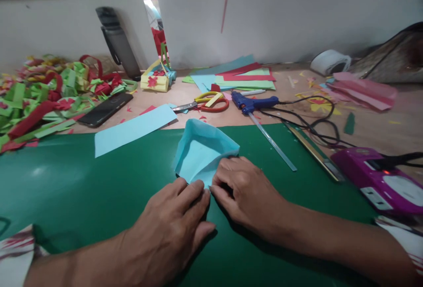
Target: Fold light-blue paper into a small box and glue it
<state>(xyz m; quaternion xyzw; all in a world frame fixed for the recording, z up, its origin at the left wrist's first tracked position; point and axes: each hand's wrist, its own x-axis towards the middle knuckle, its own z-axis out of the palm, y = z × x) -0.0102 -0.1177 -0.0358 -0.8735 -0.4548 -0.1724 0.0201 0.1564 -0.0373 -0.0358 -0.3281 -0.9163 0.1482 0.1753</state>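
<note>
A light blue folded paper box [206, 144], with raised walls at its far side, sits on the green mat [109, 199]. My left hand [176, 216] presses its fingers on the near left edge of the paper, thumb held apart from it. At the near right corner, my right hand [246, 188] has its fingers curled and pinched on the same paper. The fingertips of both hands almost meet at the near corner, which they partly hide. Beyond my left hand lies a flat light blue paper strip [135, 130].
Scissors [201, 102] and a blue glue gun [254, 102] with a glue stick lie behind the box. A phone [105, 109], bottle [119, 42] and heaped paper baskets [42, 97] are at left. At right are a purple power strip [373, 177], cables and a cutter [313, 152].
</note>
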